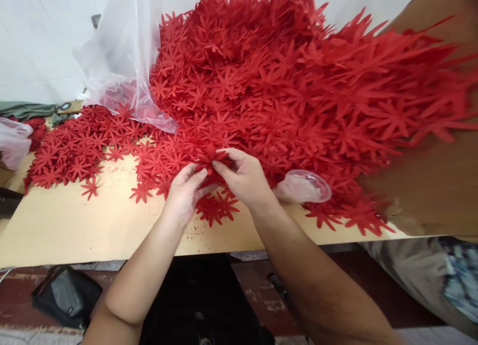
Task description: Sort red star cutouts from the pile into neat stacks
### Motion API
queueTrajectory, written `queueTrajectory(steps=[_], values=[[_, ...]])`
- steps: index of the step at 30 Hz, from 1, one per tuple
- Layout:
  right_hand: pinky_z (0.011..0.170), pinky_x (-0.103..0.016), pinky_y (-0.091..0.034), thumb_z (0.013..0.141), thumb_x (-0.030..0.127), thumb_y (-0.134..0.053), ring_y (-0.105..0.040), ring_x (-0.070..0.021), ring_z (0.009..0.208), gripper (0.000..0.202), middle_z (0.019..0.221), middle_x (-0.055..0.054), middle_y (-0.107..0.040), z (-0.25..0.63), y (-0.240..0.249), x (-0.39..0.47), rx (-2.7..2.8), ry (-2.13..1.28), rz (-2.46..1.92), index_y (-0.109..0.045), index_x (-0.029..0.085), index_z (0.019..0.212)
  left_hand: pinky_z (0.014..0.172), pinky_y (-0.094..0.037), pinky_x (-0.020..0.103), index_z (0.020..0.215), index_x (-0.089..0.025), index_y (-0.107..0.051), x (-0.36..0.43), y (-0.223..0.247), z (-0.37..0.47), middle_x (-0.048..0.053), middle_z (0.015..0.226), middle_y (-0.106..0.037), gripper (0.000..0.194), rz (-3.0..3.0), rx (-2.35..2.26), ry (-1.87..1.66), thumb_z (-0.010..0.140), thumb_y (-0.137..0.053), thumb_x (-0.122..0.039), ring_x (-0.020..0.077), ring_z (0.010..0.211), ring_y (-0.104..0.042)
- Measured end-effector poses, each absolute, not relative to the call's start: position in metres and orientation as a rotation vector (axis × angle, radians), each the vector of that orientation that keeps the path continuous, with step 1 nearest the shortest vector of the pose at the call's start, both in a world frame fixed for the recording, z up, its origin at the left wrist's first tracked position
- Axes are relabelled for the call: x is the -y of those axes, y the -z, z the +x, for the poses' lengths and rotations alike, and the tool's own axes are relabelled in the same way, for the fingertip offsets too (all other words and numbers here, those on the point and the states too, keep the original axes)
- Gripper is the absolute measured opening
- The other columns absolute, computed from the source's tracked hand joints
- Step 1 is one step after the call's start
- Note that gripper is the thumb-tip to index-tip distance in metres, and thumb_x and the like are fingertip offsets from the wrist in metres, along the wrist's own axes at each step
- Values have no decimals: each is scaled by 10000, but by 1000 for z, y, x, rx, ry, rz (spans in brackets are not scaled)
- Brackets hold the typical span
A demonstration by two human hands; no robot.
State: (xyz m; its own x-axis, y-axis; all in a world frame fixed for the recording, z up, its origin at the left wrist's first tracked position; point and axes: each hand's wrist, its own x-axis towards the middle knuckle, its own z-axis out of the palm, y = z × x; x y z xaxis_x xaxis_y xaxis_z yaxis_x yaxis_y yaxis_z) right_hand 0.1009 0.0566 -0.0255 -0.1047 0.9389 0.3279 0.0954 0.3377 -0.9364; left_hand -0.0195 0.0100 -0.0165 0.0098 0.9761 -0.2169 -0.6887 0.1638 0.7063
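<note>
Between my two hands is a red fabric flower (211,157) with several narrow petals, held just above the table. My left hand (185,188) pinches its left side between thumb and fingers. My right hand (244,177) grips its right side, thumb on top near the centre. Whether it is one layer or more, I cannot tell. Below my hands lie a few loose red flower pieces (216,208). Behind them rises a large heap of the same red flower pieces (242,86). Just right of my right wrist sits a clear round plastic tub (303,186) with something whitish inside.
A translucent plastic bag (125,51) stands against the heap at the back left. A smaller pile of red pieces (74,151) lies on the left of the pale table (112,225). Brown cardboard (429,185) borders the right. A black bag (67,292) lies below the table edge.
</note>
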Motion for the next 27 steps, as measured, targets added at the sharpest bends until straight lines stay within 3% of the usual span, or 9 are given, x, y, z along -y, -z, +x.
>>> queueTrajectory(steps=[3,7,11,16,21,25,27], values=[[747,-330,-499,734,289,-623,-596,-157,739,106,751,-11,-631,98,30,-62,1408,-946,-967,-595,202,789,812,-507,313,913,-184,-619,-9,17,-21,16,970,-628,239,599,-903,-1411,686,-672,-131,132,881,-589],[691,-315,-484,732,446,-654,-578,-152,698,256,714,-7,-616,94,34,-67,1351,-961,-964,-566,209,774,833,-491,311,962,-191,-622,-8,17,-27,45,1067,-624,263,765,-1068,-1440,706,-682,-182,161,969,-581],[639,-301,-466,690,601,-654,-542,-140,645,410,685,-4,-602,85,33,-66,1396,-946,-950,-536,210,717,943,-436,327,1002,-193,-626,-14,14,-31,40,1064,-613,334,874,-1131,-1501,686,-730,-227,156,995,-574],[614,-291,-461,677,671,-623,-521,-135,621,471,644,5,-570,75,28,-66,1419,-1077,-909,-522,210,689,942,-432,296,949,-182,-638,-28,7,-33,14,971,-650,311,757,-1054,-1461,661,-752,-215,137,967,-598],[688,-302,-495,745,582,-609,-572,-153,723,380,760,-7,-598,64,26,-69,1484,-1230,-807,-511,218,795,860,-471,272,855,-153,-669,-36,4,-36,8,785,-680,168,576,-868,-1384,727,-693,-260,139,862,-639],[837,-336,-495,800,404,-570,-588,-168,855,216,877,-30,-605,59,31,-73,1600,-1179,-815,-496,217,880,793,-495,244,827,-150,-679,-41,10,-38,-2,716,-675,110,467,-868,-1394,754,-663,-231,118,766,-642],[885,-359,-484,787,310,-563,-584,-180,927,226,976,-55,-598,59,34,-75,1639,-1102,-869,-501,213,982,782,-504,250,807,-144,-671,-43,13,-40,-1,699,-668,95,418,-864,-1397,766,-652,-228,105,707,-632]])
